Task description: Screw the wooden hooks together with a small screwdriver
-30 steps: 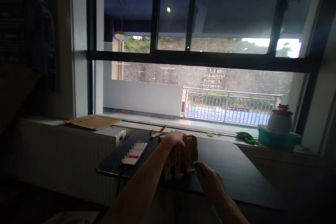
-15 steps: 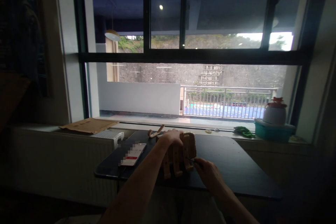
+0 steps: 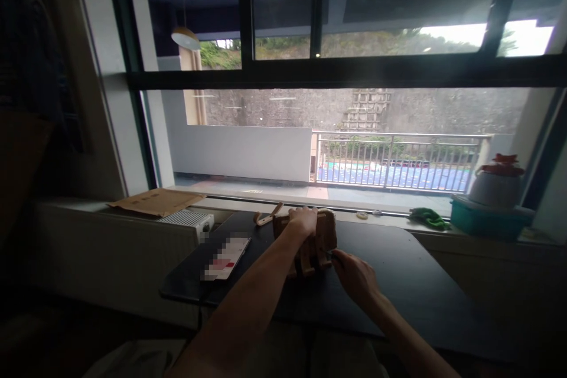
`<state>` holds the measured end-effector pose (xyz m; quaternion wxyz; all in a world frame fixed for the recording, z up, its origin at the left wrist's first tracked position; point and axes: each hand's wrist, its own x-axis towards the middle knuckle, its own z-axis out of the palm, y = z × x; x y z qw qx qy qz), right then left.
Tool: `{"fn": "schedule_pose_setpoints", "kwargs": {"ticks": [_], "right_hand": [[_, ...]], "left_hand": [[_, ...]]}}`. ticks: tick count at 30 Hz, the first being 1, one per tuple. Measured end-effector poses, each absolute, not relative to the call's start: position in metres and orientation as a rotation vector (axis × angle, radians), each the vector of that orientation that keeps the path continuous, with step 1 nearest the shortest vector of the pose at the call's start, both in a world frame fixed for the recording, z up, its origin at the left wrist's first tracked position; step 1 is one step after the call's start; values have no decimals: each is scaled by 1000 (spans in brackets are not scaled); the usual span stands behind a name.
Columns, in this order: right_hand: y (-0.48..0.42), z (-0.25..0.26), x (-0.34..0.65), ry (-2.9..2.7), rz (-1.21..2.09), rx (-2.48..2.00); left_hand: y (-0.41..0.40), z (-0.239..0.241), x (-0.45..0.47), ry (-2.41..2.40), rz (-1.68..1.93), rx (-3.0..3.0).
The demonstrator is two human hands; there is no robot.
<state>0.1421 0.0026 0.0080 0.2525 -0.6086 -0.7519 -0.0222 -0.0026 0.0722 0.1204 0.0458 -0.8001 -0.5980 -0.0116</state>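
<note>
A wooden model (image 3: 321, 240) with several peg-like legs stands on the dark table (image 3: 398, 283). My left hand (image 3: 302, 221) is closed over its top. My right hand (image 3: 354, 274) sits just right of the legs, pinched on a thin dark tool (image 3: 330, 254) whose tip touches the model's lower right side. A loose curved wooden piece (image 3: 267, 217) lies on the table behind the model, to its left.
A phone (image 3: 225, 257) lies on the table's left part. On the windowsill are a cardboard sheet (image 3: 157, 201), a white device (image 3: 186, 220), a green cloth (image 3: 427, 217) and a teal box (image 3: 489, 218) bearing a white pot (image 3: 496, 183).
The camera has tilted and shifted a little. My left hand has turned the model's legs more toward my right hand, which stays at its lower right side with the tool.
</note>
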Motion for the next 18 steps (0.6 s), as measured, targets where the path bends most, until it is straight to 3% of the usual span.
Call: {"fn": "schedule_pose_setpoints", "kwargs": {"ticks": [5,8,10,13,18], "right_hand": [[38,11,148,-2096,-68,-1651],[54,5,158,-2147,-38,-1591],[64,-4,167,-2157,3,-1517],[76,-26,181,-2106,61,-1432],[86,-67,190,-1931,170,-1380]], "left_hand": [[93,137,-11,-1812,-169,-2533],[96,137,-38,-1675,-495,-2549],[98,122,-59,-1707,-732,-2454],[105,87,-85,-1921,-1418,-2333],[121,49,-102,-1996,-1634,-2411]]}}
